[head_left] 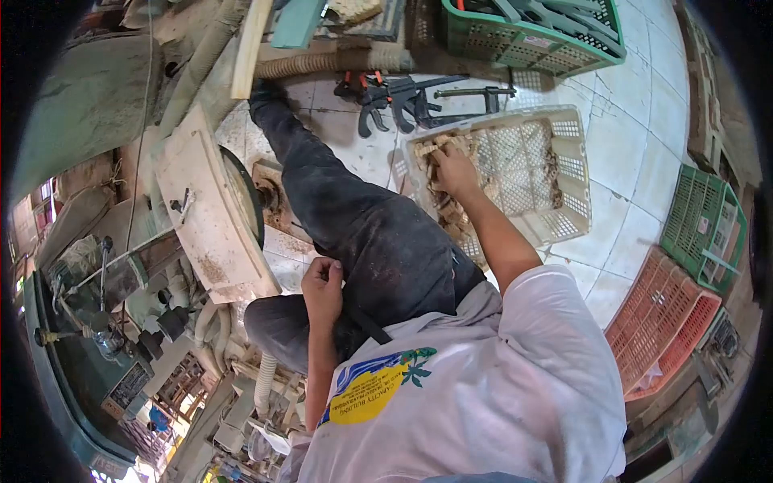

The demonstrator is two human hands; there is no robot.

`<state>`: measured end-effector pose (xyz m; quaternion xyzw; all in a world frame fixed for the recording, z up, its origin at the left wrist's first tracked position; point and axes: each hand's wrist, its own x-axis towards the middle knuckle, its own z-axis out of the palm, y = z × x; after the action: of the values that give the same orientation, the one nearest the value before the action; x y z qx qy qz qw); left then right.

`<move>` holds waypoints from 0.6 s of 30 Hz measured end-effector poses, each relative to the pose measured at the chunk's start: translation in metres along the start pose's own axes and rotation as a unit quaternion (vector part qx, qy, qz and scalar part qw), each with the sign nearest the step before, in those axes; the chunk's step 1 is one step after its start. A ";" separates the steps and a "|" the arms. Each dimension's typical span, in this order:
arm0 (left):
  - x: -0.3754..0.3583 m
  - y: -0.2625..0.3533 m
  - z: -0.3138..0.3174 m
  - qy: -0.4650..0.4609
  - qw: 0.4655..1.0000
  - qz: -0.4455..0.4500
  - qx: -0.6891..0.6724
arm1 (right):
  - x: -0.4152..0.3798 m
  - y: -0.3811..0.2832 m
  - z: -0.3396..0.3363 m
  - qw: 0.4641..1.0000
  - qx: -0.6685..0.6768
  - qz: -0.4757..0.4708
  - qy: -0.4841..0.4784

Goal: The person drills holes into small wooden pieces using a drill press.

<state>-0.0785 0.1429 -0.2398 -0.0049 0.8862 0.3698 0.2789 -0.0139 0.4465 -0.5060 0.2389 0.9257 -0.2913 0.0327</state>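
Right hand (456,171) is down in the beige slatted plastic crate (568,173), fingers closed on small pale wooden pieces (451,213) piled at its near-left corner. Left hand (322,288) rests half-curled on the dark trousers (378,241), holding nothing. Bare white floor tiles (636,121) stay open past the crate's far edge.

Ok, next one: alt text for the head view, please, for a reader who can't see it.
Seen from above, a seated person's right hand reaches into a cream plastic basket holding small pale wood pieces on a tiled floor, while the left hand rests on the thigh. Black clamps and green and red crates lie around.
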 end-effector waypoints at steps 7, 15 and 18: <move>0.000 0.025 0.002 0.013 0.999 0.016 -0.030 | 0.013 0.010 -0.019 0.999 -0.003 -0.051 0.018; 0.001 0.081 0.020 -0.031 0.978 0.139 -0.152 | -0.006 -0.072 -0.150 0.785 0.602 0.146 -0.010; 0.008 0.113 0.039 -0.014 0.964 0.187 -0.190 | -0.023 -0.115 -0.186 0.766 0.633 0.095 -0.056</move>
<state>-0.0905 0.2521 -0.1920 0.1132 0.7809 0.5770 0.2109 -0.0318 0.4574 -0.2873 0.2755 0.5005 -0.8194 -0.0468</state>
